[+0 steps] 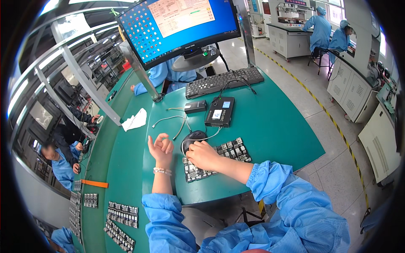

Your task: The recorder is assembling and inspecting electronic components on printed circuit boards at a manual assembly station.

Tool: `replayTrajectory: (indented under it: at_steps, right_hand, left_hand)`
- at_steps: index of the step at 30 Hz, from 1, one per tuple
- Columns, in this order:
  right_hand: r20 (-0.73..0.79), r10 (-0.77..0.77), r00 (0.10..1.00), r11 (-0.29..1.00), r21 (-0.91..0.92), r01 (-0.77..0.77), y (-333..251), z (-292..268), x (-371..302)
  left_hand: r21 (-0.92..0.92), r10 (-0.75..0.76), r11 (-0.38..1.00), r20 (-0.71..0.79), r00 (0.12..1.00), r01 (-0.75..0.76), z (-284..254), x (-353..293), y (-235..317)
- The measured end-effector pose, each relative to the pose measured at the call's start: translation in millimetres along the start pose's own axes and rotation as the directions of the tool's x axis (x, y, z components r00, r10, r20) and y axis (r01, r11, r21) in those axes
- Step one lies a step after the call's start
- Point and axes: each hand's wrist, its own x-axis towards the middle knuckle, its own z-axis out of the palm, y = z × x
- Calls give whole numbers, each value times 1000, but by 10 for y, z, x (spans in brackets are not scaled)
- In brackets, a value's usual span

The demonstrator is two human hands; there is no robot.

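My right hand (203,155) is closed at the left part of a panel of small circuit boards (236,150). A thin white cable (214,134) runs from a black box with a small lit screen (220,111), loops over the black mouse (193,140) and ends at my right fingertips. Its tip is hidden there. My left hand (161,146) is raised left of the mouse, palm up with loosely curled fingers and the thumb apart. Nothing shows in it. A beaded bracelet circles that wrist.
Behind the box lie a black keyboard (223,82), a small black module (195,106) and loose cables. A monitor (181,25) stands beyond. White tissue (134,119) and more board panels (122,214) lie to the left. Several people in blue work nearby.
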Motion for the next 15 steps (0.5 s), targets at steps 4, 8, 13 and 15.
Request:
replayTrajectory:
  at_steps: [4, 8, 13, 15]
  right_hand:
    - [4, 1, 1000, 1000, 4, -1, -4, -1, 0]
    - [-3, 2, 1000, 1000, 11, -2, 6, 7, -3]
    - [-12, 1, 1000, 1000, 23, -1, 10, 21, -2]
    - [-16, -1, 1000, 1000, 21, 1, 14, 31, -1]
  left_hand:
    - [2, -3, 1000, 2, 1000, 3, 0, -2, 1]
    - [-6, -7, 1000, 0, 1000, 7, 7, -1, -2]
    - [2, -6, 1000, -8, 1000, 6, 19, -9, 0]
    - [-1, -8, 1000, -9, 1000, 8, 18, -9, 0]
